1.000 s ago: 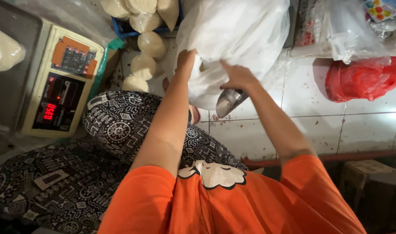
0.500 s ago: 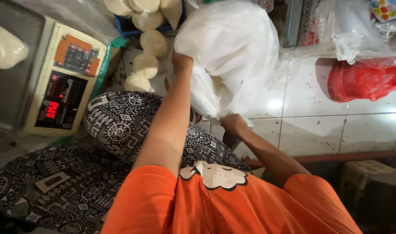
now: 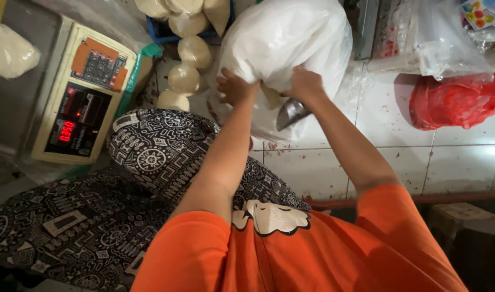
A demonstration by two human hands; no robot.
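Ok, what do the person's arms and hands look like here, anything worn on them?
Both arms are bare from short orange sleeves down. The left hand and right hand wear no gloves; no watch, ring or bracelet shows. The orange shirt has a white shape on its chest.

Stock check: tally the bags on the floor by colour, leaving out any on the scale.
Big white bag, held by left hand and right hand: 1
Small cream bags: 6
Red bag: 1
Clear bag: 1
Total: 9
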